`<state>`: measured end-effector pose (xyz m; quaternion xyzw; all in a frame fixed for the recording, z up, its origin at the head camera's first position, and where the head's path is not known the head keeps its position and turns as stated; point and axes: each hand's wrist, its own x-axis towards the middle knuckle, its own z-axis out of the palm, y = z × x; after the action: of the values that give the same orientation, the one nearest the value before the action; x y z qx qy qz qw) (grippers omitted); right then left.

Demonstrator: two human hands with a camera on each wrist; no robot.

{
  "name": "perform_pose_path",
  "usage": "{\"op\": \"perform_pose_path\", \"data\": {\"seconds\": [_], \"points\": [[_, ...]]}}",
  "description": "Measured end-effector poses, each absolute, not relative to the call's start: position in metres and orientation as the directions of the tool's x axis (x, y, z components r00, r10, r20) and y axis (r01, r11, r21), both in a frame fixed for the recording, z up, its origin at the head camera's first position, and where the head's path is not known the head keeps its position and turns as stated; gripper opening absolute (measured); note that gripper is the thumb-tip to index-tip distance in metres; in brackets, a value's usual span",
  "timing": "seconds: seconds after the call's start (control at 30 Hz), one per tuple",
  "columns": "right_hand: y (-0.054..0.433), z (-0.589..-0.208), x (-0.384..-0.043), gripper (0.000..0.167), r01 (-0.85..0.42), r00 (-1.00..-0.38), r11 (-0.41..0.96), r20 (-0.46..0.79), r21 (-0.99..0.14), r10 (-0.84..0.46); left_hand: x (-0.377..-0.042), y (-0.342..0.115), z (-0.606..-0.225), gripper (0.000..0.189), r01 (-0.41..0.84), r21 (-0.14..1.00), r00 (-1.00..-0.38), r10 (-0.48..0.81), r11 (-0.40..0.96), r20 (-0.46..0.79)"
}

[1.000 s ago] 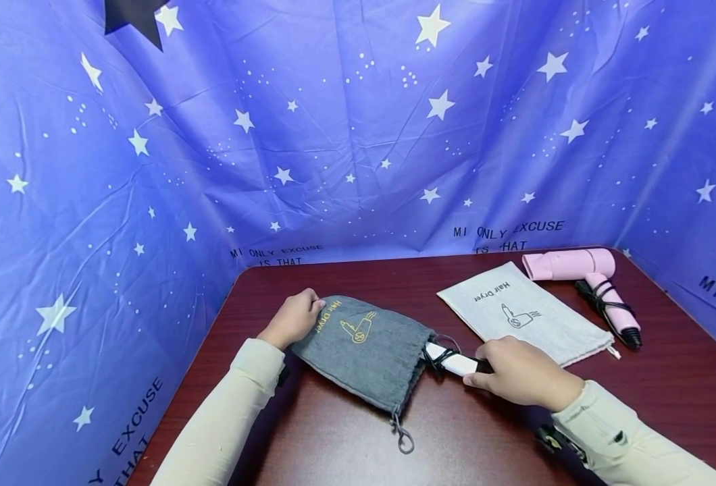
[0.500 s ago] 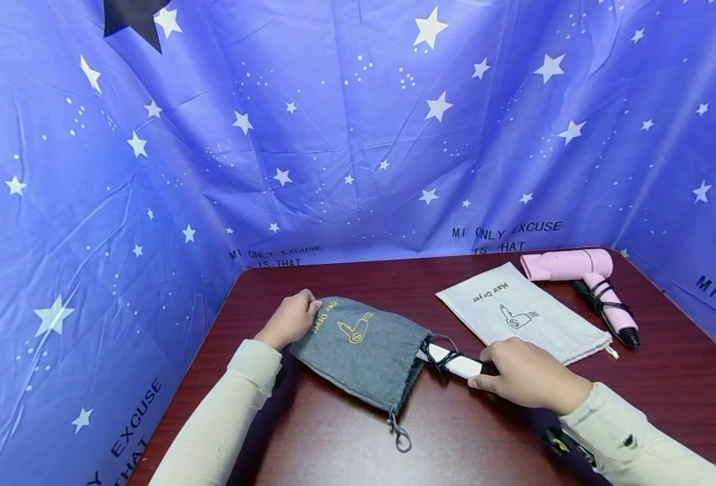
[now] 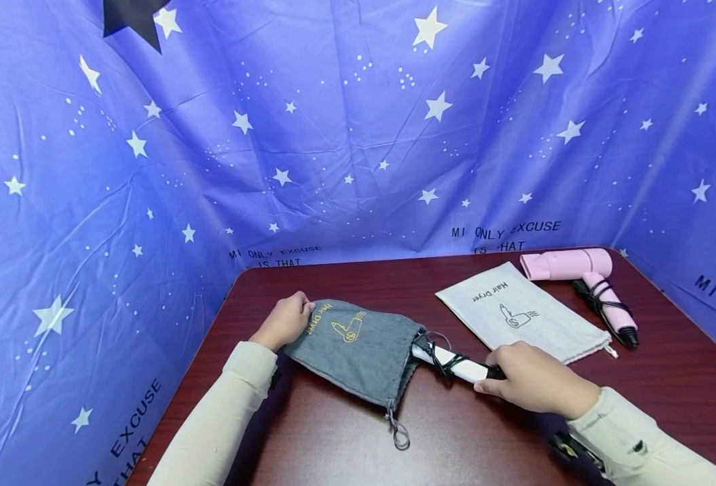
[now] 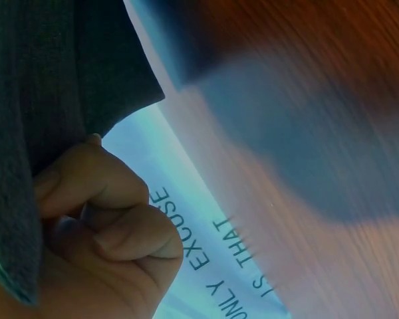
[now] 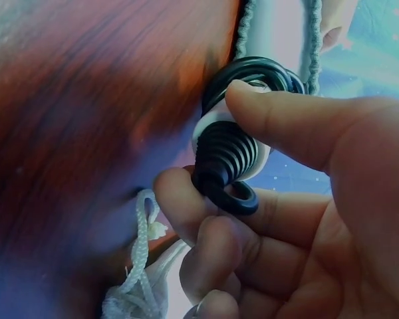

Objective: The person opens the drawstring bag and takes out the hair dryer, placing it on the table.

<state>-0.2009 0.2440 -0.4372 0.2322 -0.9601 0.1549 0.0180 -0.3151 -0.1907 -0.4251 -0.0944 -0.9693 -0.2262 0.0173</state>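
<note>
A grey drawstring bag printed with a yellow hair dryer lies slantwise on the table. My left hand pinches its closed end; in the left wrist view the fingers are curled against the dark cloth. From the bag's mouth, at the right, sticks the white handle of a hair dryer, wound with black cord. The dryer's head is hidden inside the bag. My right hand grips the handle's end, thumb and fingers around the ridged black cord sleeve.
Beyond my right hand a flat white drawstring bag lies on the brown table. A pink hair dryer with its cord wrapped rests at the back right corner. Blue star-patterned cloth hangs around the table.
My right hand has moved right and slightly nearer with the white hair dryer, so more of its handle shows outside the bag. My left hand and the grey bag have shifted slightly left.
</note>
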Motion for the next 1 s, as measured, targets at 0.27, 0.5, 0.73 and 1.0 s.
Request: {"op": "perform_pose_path", "data": {"seconds": [0.27, 0.5, 0.73, 1.0], "points": [[0.2471, -0.4395, -0.1994, 0.032, -0.461, -0.886, 0.836, 0.113, -0.298, -0.449, -0.3143, -0.1932, -0.4265, 0.022, 0.177, 0.415, -0.984, 0.169, 0.893, 0.058], [0.2489, -0.4388, -0.1983, 0.031, -0.469, -0.882, 0.828, 0.119, -0.306, -0.455, -0.3129, -0.1958, -0.4288, 0.023, 0.163, 0.393, -0.986, 0.161, 0.905, 0.039], [0.2471, -0.4401, -0.1975, 0.029, -0.432, -0.901, 0.848, 0.097, -0.307, -0.424, -0.3118, -0.1948, -0.4295, 0.023, 0.152, 0.373, -0.988, 0.154, 0.915, 0.026], [0.2423, -0.4416, -0.1996, 0.029, -0.414, -0.91, 0.872, 0.11, -0.261, -0.4, -0.3162, -0.1889, -0.4318, 0.028, 0.106, 0.366, -0.99, 0.133, 0.925, -0.05]]}}
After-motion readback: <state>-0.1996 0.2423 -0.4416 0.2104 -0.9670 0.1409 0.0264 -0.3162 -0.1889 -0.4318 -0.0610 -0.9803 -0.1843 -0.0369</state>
